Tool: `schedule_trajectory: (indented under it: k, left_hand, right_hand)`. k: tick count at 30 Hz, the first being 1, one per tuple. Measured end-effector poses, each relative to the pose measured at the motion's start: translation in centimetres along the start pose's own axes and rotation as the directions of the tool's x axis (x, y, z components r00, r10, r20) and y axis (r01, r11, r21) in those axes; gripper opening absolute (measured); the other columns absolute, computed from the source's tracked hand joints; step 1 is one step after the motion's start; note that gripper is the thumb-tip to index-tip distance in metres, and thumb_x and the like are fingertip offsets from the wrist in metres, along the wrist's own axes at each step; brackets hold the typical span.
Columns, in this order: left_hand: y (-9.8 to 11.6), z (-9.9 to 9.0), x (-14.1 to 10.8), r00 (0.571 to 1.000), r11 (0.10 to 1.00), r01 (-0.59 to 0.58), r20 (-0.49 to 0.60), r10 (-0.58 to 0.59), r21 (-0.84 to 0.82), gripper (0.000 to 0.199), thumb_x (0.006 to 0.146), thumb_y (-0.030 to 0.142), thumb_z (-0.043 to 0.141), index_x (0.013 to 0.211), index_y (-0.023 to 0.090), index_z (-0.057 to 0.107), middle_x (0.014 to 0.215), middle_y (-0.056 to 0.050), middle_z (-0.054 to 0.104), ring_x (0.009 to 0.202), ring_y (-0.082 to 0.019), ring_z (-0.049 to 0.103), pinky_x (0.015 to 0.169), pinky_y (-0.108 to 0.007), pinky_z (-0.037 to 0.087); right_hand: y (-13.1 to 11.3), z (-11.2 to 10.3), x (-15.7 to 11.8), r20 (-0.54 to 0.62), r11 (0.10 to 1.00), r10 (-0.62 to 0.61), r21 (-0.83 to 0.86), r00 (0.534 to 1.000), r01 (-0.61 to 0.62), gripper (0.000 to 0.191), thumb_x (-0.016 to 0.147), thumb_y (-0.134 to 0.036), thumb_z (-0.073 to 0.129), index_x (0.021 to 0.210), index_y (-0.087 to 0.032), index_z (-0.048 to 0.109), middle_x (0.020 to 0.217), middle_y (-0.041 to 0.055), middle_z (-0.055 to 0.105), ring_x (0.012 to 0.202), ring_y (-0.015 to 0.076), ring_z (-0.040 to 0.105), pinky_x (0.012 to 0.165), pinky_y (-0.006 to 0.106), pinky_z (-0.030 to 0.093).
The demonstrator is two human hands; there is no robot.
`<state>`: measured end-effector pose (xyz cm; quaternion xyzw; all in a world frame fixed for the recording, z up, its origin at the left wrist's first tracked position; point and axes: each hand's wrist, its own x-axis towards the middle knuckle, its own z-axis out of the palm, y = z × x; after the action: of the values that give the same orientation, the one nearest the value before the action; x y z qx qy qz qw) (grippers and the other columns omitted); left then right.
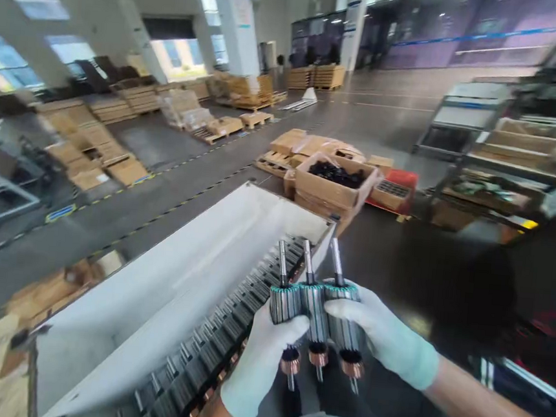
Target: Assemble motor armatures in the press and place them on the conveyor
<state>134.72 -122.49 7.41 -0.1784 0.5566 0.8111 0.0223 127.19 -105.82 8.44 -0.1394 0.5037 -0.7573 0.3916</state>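
Three motor armatures (pixel 315 315) held together in both gloved hands, at centre-bottom of the head view, shafts up and slightly splayed. Each has a steel shaft (pixel 308 261), a slotted laminated core with a green end ring (pixel 283 291), and a copper commutator (pixel 317 357) at the lower end.

Left hand (pixel 259 362), pale knit glove: fingers closed around the leftmost core, wrapping from below. Right hand (pixel 379 328), same glove: fingers stretched across the right-hand core and reaching toward the middle one. Grip is firm, neither hand open. Which hand carries most of the middle armature cannot be told.

At 10 o'clock from the hands, a long white-lined tray (pixel 164 289) holds packed rows of armatures (pixel 206 358), lying side by side.

Handling judgement: gripping the cores rather than the commutators looks right, as it keeps the copper clean. Shafts are best kept parallel, with the cores snug, so that the commutators don't knock together.

At 12 o'clock, a cardboard carton (pixel 328 190) of black parts (pixel 337 173) sits on a wooden pallet (pixel 272 166). At 2 o'clock, a steel rack (pixel 506 157) with cardboard trays.
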Motion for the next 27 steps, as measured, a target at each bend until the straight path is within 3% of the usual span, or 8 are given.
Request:
schedule_trajectory:
  k: [3,7,10,13,17,20,23,27]
  left_hand:
    - [0.3,-4.9,3.6,0.992,0.987,-0.107,-0.074,0.099,-0.119,0.047,0.071,0.029,0.072,0.115,0.016,0.064,0.111,-0.01,0.07,0.101,-0.027,0.065,0.096,-0.043,0.048]
    - [-1.0,-9.8,10.1,0.964,0.969,-0.162,-0.241,0.115,-0.186,0.044,0.073,0.025,0.069,0.115,0.013,0.063,0.105,-0.01,0.071,0.099,-0.025,0.066,0.095,-0.041,0.048]
    - [-3.8,-12.1,16.6,0.932,0.963,-0.148,-0.356,0.06,-0.224,0.038,0.072,0.028,0.07,0.107,0.012,0.065,0.099,-0.009,0.072,0.096,-0.024,0.066,0.091,-0.038,0.05]
    - [-7.7,-13.1,22.9,0.907,0.942,-0.084,-0.416,-0.063,-0.325,0.038,0.068,0.034,0.073,0.099,0.011,0.067,0.092,-0.009,0.072,0.084,-0.023,0.067,0.08,-0.036,0.053]
    - [-12.9,-13.5,29.1,0.865,0.901,-0.01,-0.456,-0.209,-0.433,0.046,0.062,0.04,0.077,0.096,0.01,0.066,0.086,-0.01,0.072,0.074,-0.021,0.067,0.072,-0.036,0.054]
    - [-15.6,-13.4,31.9,0.811,0.892,0.029,-0.51,-0.285,-0.452,0.053,0.058,0.042,0.079,0.098,0.01,0.064,0.088,-0.011,0.071,0.073,-0.021,0.067,0.072,-0.038,0.055]
    - [-17.4,-13.6,33.3,0.738,0.908,0.089,-0.585,-0.336,-0.41,0.061,0.056,0.047,0.079,0.101,0.01,0.061,0.095,-0.013,0.071,0.078,-0.022,0.068,0.074,-0.037,0.055]
    - [-18.3,-14.4,32.8,0.618,0.932,0.274,-0.699,-0.361,-0.24,0.055,0.067,0.052,0.067,0.105,0.013,0.058,0.109,-0.014,0.069,0.095,-0.021,0.066,0.085,-0.034,0.051]
  right_hand:
    - [1.9,-0.6,10.2,0.097,0.993,0.12,-0.031,0.988,-0.117,0.027,0.074,-0.026,0.069,0.097,-0.013,0.066,0.08,0.0084,0.07,0.069,0.0222,0.067,0.067,0.036,0.056]
    - [5.4,-2.8,23.3,0.18,0.932,0.36,-0.125,0.915,-0.341,0.025,0.07,-0.025,0.069,0.09,-0.011,0.065,0.07,0.0064,0.068,0.058,0.0196,0.064,0.054,0.032,0.054]
    - [8.3,-6.3,31.6,0.195,0.871,0.484,-0.196,0.853,-0.45,0.026,0.064,-0.021,0.071,0.088,-0.012,0.064,0.068,0.0044,0.068,0.054,0.0161,0.062,0.053,0.029,0.053]
    - [11.3,-10.9,37.6,0.139,0.782,0.602,-0.304,0.787,-0.544,0.023,0.062,-0.022,0.071,0.082,-0.012,0.063,0.062,0.0019,0.066,0.049,0.0139,0.059,0.049,0.026,0.051]
    - [14.5,-15.9,41.8,0.059,0.686,0.681,-0.402,0.73,-0.607,0.022,0.062,-0.025,0.071,0.077,-0.012,0.062,0.057,0.0011,0.064,0.046,0.014,0.057,0.044,0.024,0.047]
    - [16.2,-17.9,43.3,0.028,0.643,0.709,-0.435,0.704,-0.63,0.023,0.063,-0.028,0.071,0.078,-0.013,0.061,0.057,0.0013,0.064,0.046,0.0141,0.057,0.044,0.024,0.045]
    - [17.5,-19.0,44.2,-0.017,0.614,0.714,-0.464,0.7,-0.638,0.024,0.061,-0.025,0.073,0.078,-0.014,0.06,0.058,-0.0003,0.063,0.048,0.0132,0.057,0.047,0.023,0.045]
    - [18.8,-19.6,44.7,-0.047,0.603,0.71,-0.475,0.702,-0.641,0.035,0.056,-0.021,0.077,0.086,-0.015,0.06,0.072,0.0004,0.067,0.061,0.0138,0.061,0.055,0.023,0.047]
